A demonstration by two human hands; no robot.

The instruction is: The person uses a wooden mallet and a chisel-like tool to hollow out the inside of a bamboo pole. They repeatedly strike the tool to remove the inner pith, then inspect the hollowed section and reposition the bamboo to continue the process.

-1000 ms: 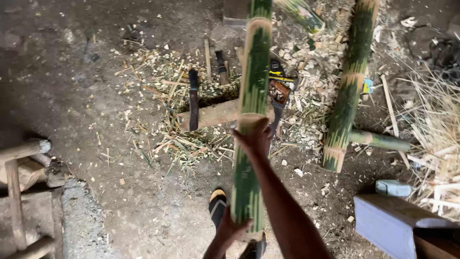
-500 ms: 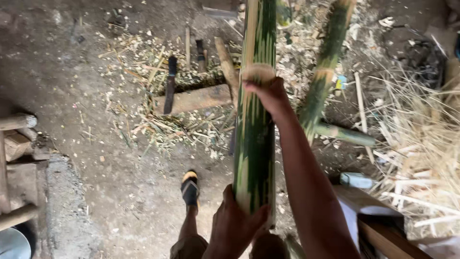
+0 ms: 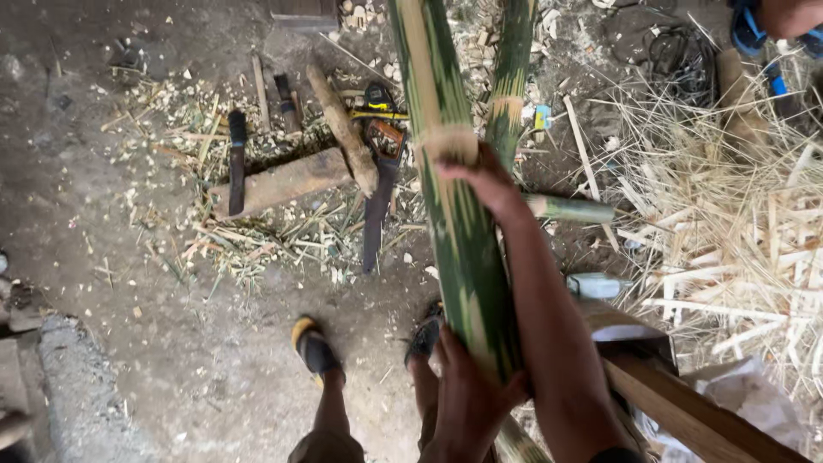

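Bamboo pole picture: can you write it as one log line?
left hand: grips bamboo pole low | right hand: grips it higher | pole: held up, tilted | ground: second bamboo pole, wood block, saw

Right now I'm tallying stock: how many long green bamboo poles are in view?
2. One green-and-yellow striped bamboo pole is gripped by the left hand and right hand. The second green bamboo pole stands just behind it. Others may be hidden.
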